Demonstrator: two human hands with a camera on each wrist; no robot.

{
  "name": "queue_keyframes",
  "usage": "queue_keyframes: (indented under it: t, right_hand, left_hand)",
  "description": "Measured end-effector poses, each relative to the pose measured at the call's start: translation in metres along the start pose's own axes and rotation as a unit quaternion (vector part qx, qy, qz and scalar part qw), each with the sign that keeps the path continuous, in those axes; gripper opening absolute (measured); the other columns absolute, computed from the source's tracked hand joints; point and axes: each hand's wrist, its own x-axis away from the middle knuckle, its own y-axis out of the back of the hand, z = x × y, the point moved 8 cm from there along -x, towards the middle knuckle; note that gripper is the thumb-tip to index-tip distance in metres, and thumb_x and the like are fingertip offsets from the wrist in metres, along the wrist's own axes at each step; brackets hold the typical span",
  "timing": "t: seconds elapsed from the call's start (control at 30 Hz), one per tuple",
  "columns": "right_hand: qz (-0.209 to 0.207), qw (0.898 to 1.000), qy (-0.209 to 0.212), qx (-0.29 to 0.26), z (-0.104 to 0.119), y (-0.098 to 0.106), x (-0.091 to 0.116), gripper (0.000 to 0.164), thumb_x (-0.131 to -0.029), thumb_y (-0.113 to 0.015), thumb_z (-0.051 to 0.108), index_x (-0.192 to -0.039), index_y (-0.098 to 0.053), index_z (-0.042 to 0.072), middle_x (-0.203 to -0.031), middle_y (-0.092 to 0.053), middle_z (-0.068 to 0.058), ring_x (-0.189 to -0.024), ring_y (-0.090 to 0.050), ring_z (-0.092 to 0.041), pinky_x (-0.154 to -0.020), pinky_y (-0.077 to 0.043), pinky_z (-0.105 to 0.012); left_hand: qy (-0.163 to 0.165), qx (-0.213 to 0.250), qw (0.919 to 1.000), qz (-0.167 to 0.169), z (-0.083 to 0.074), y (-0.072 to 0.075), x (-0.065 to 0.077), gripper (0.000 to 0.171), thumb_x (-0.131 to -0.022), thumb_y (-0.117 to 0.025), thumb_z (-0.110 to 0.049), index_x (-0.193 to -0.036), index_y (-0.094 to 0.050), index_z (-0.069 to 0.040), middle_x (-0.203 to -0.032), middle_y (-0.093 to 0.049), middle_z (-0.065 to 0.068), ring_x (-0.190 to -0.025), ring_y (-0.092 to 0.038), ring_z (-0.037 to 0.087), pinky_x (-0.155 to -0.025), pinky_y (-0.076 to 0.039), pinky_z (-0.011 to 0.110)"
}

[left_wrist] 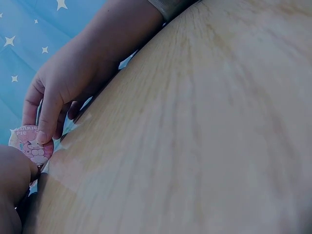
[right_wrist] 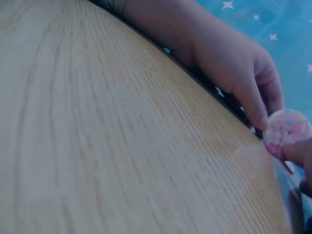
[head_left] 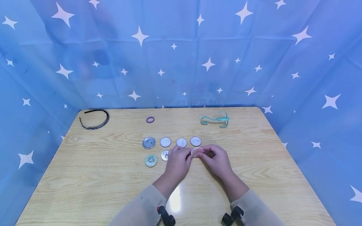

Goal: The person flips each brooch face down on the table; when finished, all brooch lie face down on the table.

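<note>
Both hands hold a round pink badge [head_left: 197, 152] upright and tilted over the table. My left hand [head_left: 178, 160] pinches its left edge and my right hand [head_left: 217, 160] pinches its right edge, with thumb on the printed face. Pink cartoon print shows on the badge [left_wrist: 32, 145] in the left wrist view. Behind the hands lie three white discs, the nearest a white disc [head_left: 195, 141], in a row with a silver pin-backed badge [head_left: 148, 142]. A green badge [head_left: 151, 160] lies face up at left. Beside it, a white printed badge [head_left: 164, 155] is partly hidden by my left hand.
A black toothed headband [head_left: 97, 125] lies at the back left of the wooden table [head_left: 99, 182]. Farther back are a purple ring [head_left: 150, 119] and a teal hooked item [head_left: 216, 119]. A blue star-patterned curtain [head_left: 181, 62] surrounds the table's back and sides.
</note>
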Motion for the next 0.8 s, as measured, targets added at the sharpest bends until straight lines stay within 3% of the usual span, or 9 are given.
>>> queue_keyframes:
  t: [0.5,0.8]
  right_hand:
    - [-0.002,1.000,0.010,-0.028,0.0007,-0.0001,-0.0001,0.018,-0.084,-0.093,0.008,-0.096,-0.081,0.014,-0.095,-0.078,0.006,-0.096,-0.071,-0.016,-0.086,-0.057,-0.025]
    - [0.001,1.000,0.002,-0.027,0.0010,-0.0006,-0.0003,0.017,-0.085,-0.092,0.008,-0.095,-0.080,0.014,-0.096,-0.078,0.006,-0.097,-0.072,-0.016,-0.086,-0.058,-0.028]
  left_hand:
    - [-0.003,-0.008,0.9999,-0.006,-0.0016,0.0020,-0.0013,0.009,-0.103,-0.073,-0.023,-0.108,-0.080,-0.022,-0.108,-0.079,-0.009,-0.104,-0.064,0.018,-0.095,-0.046,0.042]
    - [-0.003,-0.011,0.9999,0.001,-0.0019,0.0025,-0.0010,0.008,-0.102,-0.074,-0.022,-0.108,-0.080,-0.022,-0.109,-0.079,-0.010,-0.105,-0.064,0.018,-0.095,-0.046,0.041]
